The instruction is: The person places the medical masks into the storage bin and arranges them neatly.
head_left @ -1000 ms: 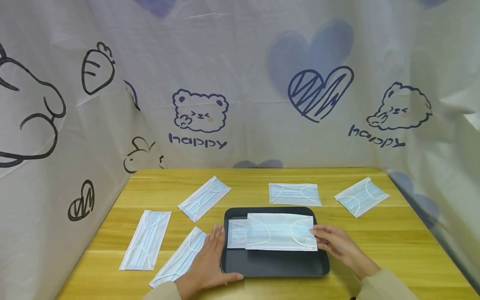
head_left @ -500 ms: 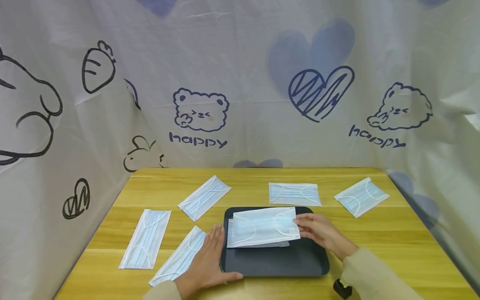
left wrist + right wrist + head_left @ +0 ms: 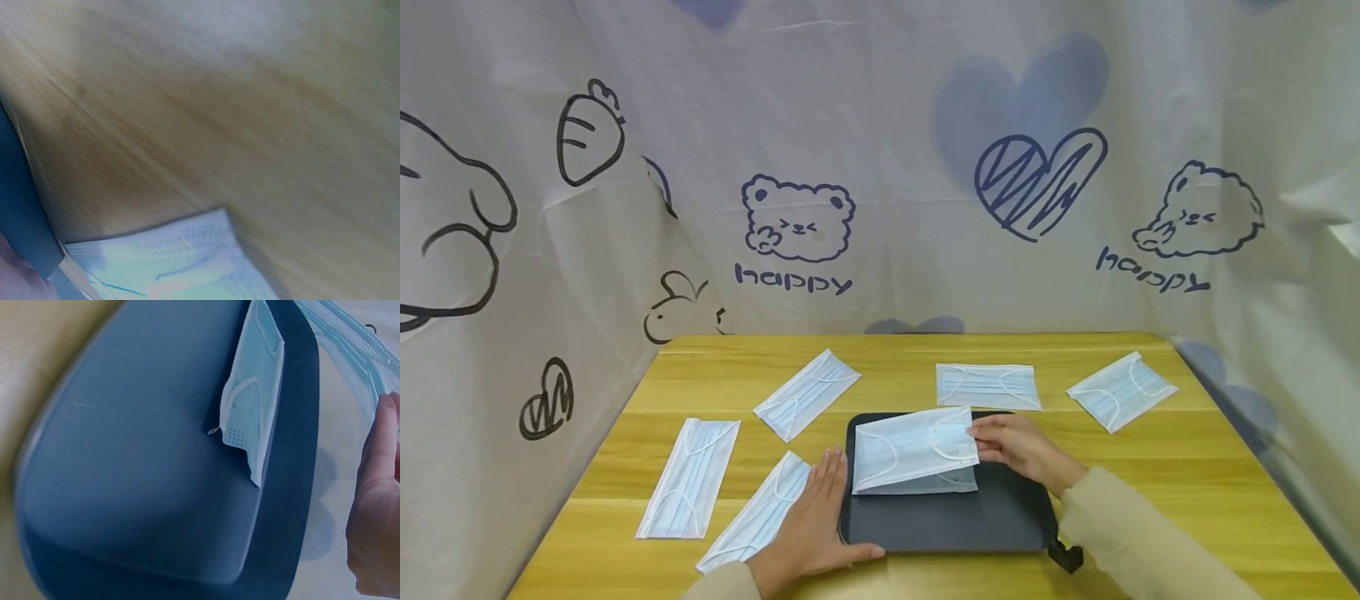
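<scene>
A pale blue face mask [image 3: 910, 450] was held between the two hands, above the left part of a dark tray [image 3: 955, 525]. Its right-hand end was pinched by the thumb and fingers of the right hand [image 3: 1018, 450] and was raised higher than the end nearer the left hand. Beneath it, a second mask [image 3: 951, 482] was seen lying in the tray, partly covered; whether the two were touching at the left could not be told. The left hand [image 3: 816, 517] was laid flat at the tray's left side, its fingers straight along the rim and its thumb stretched out by the near corner. The hands were kept apart by the tray's width.

Just left of the left hand, a slanted mask [image 3: 756, 521] was partly hidden by it, and farther left another mask [image 3: 688, 479] was placed. Beyond the left hand's fingertips, a third loose mask [image 3: 808, 395] was set at an angle. A mask [image 3: 988, 387] was laid beyond the right hand, and a tilted one [image 3: 1122, 392] farther out to its right. All five were supported by a wooden table [image 3: 1187, 492], which was backed by a printed curtain [image 3: 895, 125].
</scene>
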Tool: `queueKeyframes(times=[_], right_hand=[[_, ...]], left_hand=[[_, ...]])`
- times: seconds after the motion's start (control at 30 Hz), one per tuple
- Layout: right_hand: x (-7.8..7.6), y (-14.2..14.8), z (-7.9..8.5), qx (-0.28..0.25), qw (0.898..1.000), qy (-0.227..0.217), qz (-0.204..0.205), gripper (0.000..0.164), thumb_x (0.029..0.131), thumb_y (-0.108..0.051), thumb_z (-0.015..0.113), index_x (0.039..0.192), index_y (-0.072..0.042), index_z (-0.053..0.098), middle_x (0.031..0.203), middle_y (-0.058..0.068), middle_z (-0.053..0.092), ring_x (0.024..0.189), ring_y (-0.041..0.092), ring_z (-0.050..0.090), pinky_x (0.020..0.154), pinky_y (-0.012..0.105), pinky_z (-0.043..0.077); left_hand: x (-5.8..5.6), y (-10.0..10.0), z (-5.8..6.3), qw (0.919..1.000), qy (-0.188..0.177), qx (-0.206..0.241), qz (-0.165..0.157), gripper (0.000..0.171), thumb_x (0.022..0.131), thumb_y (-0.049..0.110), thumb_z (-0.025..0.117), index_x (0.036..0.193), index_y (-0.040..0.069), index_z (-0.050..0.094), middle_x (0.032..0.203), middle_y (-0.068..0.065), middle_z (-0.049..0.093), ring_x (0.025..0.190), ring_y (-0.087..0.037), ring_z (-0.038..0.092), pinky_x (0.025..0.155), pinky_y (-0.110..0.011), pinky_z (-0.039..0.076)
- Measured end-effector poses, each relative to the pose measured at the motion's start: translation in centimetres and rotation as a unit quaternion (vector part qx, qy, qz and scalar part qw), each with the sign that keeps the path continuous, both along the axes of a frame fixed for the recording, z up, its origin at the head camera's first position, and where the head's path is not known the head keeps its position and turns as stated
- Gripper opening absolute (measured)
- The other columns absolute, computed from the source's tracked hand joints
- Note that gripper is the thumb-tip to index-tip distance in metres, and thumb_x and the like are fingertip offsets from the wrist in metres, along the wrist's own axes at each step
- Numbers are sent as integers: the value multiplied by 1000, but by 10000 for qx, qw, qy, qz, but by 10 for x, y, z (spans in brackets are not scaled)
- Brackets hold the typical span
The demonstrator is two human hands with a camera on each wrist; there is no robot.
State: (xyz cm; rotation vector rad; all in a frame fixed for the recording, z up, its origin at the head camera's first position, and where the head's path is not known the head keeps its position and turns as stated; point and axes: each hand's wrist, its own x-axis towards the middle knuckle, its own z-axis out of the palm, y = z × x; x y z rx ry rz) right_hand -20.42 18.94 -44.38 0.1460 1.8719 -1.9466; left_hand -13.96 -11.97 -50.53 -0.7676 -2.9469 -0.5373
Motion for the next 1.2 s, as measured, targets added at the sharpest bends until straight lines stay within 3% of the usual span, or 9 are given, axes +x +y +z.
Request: queueKeyframes(times=[0.3, 0.47, 0.57, 0.9, 1.2], right_hand=[[-6, -9, -12, -207, 9994, -143, -236, 18, 88, 3, 55, 104, 10, 58, 69, -5, 65, 62, 5, 63, 60, 19, 55], [-8, -13, -15, 127, 9990, -280, -323, 24, 88, 1, 56, 109, 13, 55, 67, -5, 64, 60, 4, 61, 58, 18, 54], [-9, -13, -16, 406, 9980, -358, -321, 26, 88, 0, 57, 110, 14, 55, 66, -4, 63, 59, 4, 61, 57, 18, 54], [-11, -13, -24, 1437, 9882, -453, -289, 29, 88, 1, 57, 113, 14, 54, 68, 2, 62, 58, 9, 60, 60, 27, 57], [-7, -13, -20, 2072, 9775, -386, -76, 27, 87, 0, 57, 109, 15, 57, 70, 7, 66, 58, 12, 63, 60, 31, 57]], left_hand=[[1, 1, 1, 10000, -1, 63, 69, 127, 64, 88, 43, 144, -8, 21, 152, -23, 20, 142, -35, 15, 111, -43, 14], [1, 1, 0, 9998, 44, 199, 11, 126, 65, 88, 40, 143, -9, 22, 151, -25, 21, 141, -37, 17, 111, -19, -11], [1, 0, -1, 9997, 59, 217, -29, 126, 66, 89, 38, 142, -10, 22, 151, -26, 20, 141, -38, 16, 105, -12, -21], [1, 0, -2, 9997, 6, 225, 19, 126, 65, 87, 43, 143, -10, 22, 151, -26, 21, 141, -39, 17, 105, -12, -21], [1, 0, -2, 9999, 11, 166, 34, 126, 65, 88, 42, 143, -9, 22, 151, -26, 21, 141, -38, 17, 105, -12, -21]])
